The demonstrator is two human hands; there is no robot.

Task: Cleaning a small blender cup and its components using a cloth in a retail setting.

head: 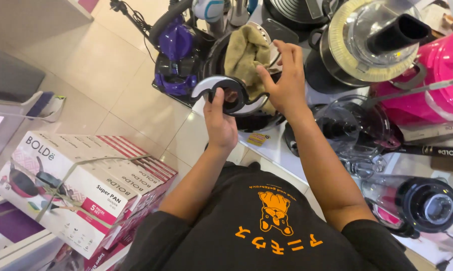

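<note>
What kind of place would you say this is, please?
Probably a home-appliance shop: a display shelf crowded with blender jars, a purple vacuum cleaner, and stacked boxed pan sets on the floor.

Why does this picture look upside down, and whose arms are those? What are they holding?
The camera sits on a person's head and looks down, so you see their own black shirt at the bottom and their two arms reaching away from you. No robot here, just bare hands.

The left hand grips a flat, curved black and white part that looks like it belongs to a kitchen machine. The right hand presses a tan cloth against it.

In front is a white shelf crowded with kitchen machines: clear blender jugs, a pink appliance and a big lidded pot. On the tiled floor stand a purple vacuum cleaner and boxes of pans tied with a strap.
</note>
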